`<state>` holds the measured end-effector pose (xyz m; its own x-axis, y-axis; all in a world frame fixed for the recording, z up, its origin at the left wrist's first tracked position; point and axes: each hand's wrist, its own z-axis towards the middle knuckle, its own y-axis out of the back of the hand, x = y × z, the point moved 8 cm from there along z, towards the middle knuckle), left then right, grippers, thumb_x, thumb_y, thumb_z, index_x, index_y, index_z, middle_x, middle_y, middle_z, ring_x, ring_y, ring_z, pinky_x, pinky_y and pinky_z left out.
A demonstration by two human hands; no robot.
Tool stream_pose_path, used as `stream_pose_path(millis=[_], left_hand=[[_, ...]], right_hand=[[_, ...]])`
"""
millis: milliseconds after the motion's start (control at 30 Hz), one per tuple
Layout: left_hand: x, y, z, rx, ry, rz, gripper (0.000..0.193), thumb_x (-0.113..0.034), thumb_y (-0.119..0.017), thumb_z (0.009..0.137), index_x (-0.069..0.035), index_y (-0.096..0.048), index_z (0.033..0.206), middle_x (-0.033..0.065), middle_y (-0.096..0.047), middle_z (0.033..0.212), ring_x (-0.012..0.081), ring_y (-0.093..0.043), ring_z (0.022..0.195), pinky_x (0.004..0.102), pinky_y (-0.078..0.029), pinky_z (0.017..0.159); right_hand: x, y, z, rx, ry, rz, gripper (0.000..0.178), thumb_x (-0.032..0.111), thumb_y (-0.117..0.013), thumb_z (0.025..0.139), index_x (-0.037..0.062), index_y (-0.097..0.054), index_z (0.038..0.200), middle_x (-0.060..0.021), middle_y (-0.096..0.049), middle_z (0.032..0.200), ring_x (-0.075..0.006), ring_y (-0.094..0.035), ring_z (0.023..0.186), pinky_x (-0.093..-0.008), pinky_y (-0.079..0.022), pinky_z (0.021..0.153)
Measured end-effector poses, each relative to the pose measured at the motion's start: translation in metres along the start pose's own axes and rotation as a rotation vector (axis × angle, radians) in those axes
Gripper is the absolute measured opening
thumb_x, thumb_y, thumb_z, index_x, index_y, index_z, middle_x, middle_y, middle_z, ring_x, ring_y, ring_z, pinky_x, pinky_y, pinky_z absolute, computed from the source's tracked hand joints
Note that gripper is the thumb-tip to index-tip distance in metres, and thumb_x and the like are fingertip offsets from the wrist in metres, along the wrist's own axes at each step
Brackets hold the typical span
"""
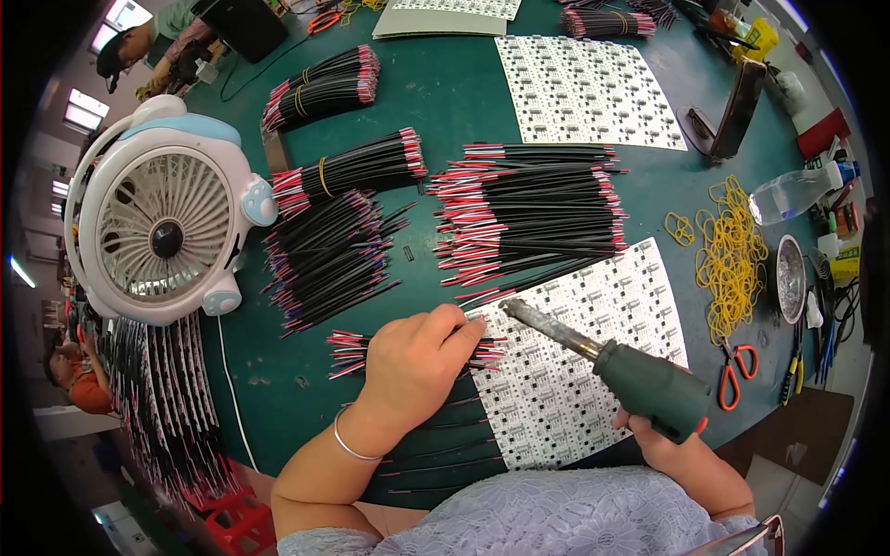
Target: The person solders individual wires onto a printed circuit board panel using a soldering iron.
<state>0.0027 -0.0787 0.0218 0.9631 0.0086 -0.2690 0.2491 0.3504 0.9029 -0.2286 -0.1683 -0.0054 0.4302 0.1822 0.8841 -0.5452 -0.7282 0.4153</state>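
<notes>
My right hand (660, 447) grips the handle of a dark green soldering gun (654, 389). Its metal barrel points up and left, with the tip over the top left part of a white circuit board panel (593, 361). Close to that tip, my left hand (417, 366) has thumb and forefinger pinched at the panel's left edge; what is between them is hidden. Under the left hand lies a small bunch of black wires (345, 354) with red and white ends. Several single wires (436, 463) run to the panel's lower left edge.
Beyond the panel lie a large pile of wires (556, 208) and banded bundles (357, 171). A fan (167, 232) stands at left. Yellow rubber bands (728, 250), red-handled scissors (739, 375), a metal bowl (791, 278) and a bottle (797, 195) sit at right. Another panel (589, 93) lies farther back.
</notes>
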Motion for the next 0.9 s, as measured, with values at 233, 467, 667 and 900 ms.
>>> stream_pose_path(millis=[233,467,667,900], left_hand=[[0.007,-0.002,0.001,-0.016,0.003,-0.097,0.02,-0.004,-0.064,0.068,-0.012,-0.07,0.085,0.0018,-0.059,0.079,0.0199,-0.058,0.063,0.031,-0.046,0.054],[0.009,-0.003,0.0,-0.017,0.003,-0.108,0.019,-0.005,-0.065,0.068,-0.013,-0.071,0.084,0.0013,-0.06,0.079,0.0186,-0.059,0.065,0.0304,-0.046,0.054],[0.006,-0.003,0.001,-0.005,-0.018,-0.088,0.017,-0.007,-0.065,0.069,-0.012,-0.071,0.084,0.0006,-0.06,0.079,0.0177,-0.059,0.065,0.03,-0.046,0.055],[0.0,-0.005,0.0,0.038,-0.057,-0.028,0.017,-0.009,-0.065,0.07,-0.012,-0.07,0.086,0.0001,-0.06,0.081,0.0165,-0.059,0.067,0.0298,-0.046,0.056]], right_hand=[[-0.012,-0.003,-0.006,0.06,-0.081,-0.015,0.033,0.01,-0.071,0.069,0.0056,-0.066,0.101,-0.0103,-0.066,0.101,-0.0299,-0.062,0.096,-0.04,-0.047,0.087],[-0.007,-0.007,-0.002,0.063,-0.032,0.01,0.037,0.009,-0.073,0.069,0.0034,-0.063,0.104,-0.0136,-0.065,0.102,-0.0282,-0.063,0.095,-0.0372,-0.05,0.085],[-0.005,-0.009,-0.003,0.103,-0.005,0.042,0.048,0.007,-0.074,0.07,-0.0028,-0.055,0.113,-0.0141,-0.065,0.102,-0.0226,-0.065,0.092,-0.0324,-0.051,0.081],[-0.002,-0.003,-0.004,0.172,0.055,-0.083,0.046,0.017,-0.069,0.079,-0.0008,-0.053,0.118,-0.0114,-0.064,0.102,-0.0185,-0.065,0.082,-0.0308,-0.052,0.074]])
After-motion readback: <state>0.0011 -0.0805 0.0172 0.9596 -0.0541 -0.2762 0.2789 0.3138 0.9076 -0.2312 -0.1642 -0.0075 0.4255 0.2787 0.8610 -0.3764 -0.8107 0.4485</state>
